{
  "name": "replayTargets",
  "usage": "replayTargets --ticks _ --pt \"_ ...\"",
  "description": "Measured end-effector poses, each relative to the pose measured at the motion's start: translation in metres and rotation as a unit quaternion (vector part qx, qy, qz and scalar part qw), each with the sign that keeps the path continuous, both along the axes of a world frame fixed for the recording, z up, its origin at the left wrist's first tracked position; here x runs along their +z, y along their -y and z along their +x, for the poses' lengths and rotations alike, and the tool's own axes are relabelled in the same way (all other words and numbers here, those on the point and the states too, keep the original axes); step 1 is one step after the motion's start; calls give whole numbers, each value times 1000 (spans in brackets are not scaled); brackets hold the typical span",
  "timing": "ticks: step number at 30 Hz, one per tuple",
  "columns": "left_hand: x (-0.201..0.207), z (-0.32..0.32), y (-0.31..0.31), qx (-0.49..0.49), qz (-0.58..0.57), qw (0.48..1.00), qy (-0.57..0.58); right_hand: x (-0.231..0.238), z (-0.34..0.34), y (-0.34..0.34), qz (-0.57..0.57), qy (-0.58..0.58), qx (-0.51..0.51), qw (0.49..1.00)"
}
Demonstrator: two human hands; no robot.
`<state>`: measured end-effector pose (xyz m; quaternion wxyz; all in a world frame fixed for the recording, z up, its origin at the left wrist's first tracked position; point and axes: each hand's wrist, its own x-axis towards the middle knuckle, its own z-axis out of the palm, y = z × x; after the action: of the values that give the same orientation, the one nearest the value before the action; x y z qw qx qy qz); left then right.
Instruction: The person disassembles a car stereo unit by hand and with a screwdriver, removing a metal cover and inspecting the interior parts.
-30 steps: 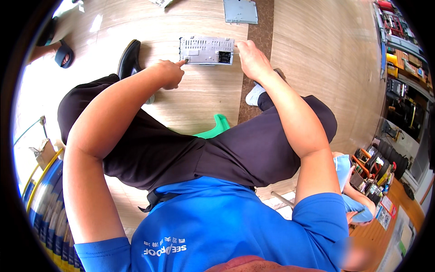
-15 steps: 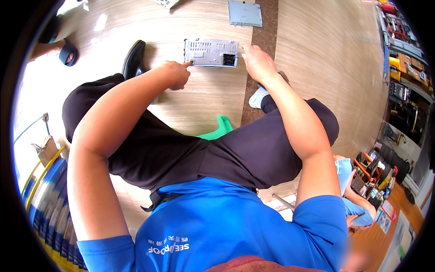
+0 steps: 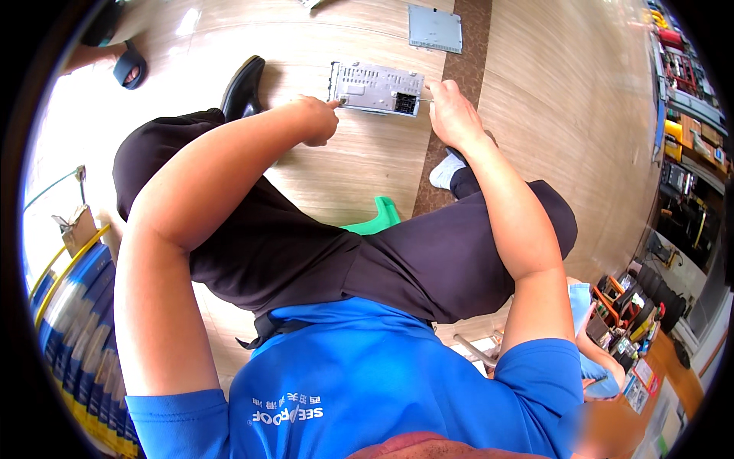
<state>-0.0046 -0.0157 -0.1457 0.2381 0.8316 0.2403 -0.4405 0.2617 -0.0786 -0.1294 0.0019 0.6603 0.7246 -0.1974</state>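
Your left hand (image 3: 316,121) has its index finger at the near left corner of the metal box (image 3: 375,86); whether it grips anything, I can't tell. Your right hand (image 3: 456,118) pinches a thin rod (image 3: 426,99) reaching the box's right end. The box lies on the floor (image 3: 566,115), long axis left to right, right end slightly nearer you, black socket (image 3: 406,102) facing up. Beyond, toward the floor's far edge, lies a grey panel (image 3: 436,29); a black boot (image 3: 244,88) stands left.

Counts were: 2 wearer's hands (image 3: 316,121) (image 3: 456,116), 1 metal box (image 3: 375,87), 1 thin rod (image 3: 426,100), 1 grey panel (image 3: 435,29), 1 green piece (image 3: 378,219).
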Motion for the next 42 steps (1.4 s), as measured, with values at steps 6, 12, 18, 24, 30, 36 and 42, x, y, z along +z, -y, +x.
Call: replayTargets --ticks 6,12,18,24,30,36,42 --pt "0 0 0 -3 -1 1000 -9 -1 0 0 3 7 6 1000" --pt "1 3 0 -10 0 1000 -14 -6 2 1 40 -1 11 999" --pt "-1 2 0 -13 3 1000 -18 -2 0 -2 -1 19 0 1000" --pt "-2 2 -2 -17 4 1000 -19 -9 5 -1 72 -7 42 997" --pt "-3 1 -1 -14 -1 1000 -20 3 -2 -4 -17 29 -13 999" --pt "-2 3 -2 -18 0 1000 -19 -8 3 -1 66 -8 38 997" --pt "-2 1 -2 -13 1 1000 -15 -4 3 -4 -13 21 -9 1000"
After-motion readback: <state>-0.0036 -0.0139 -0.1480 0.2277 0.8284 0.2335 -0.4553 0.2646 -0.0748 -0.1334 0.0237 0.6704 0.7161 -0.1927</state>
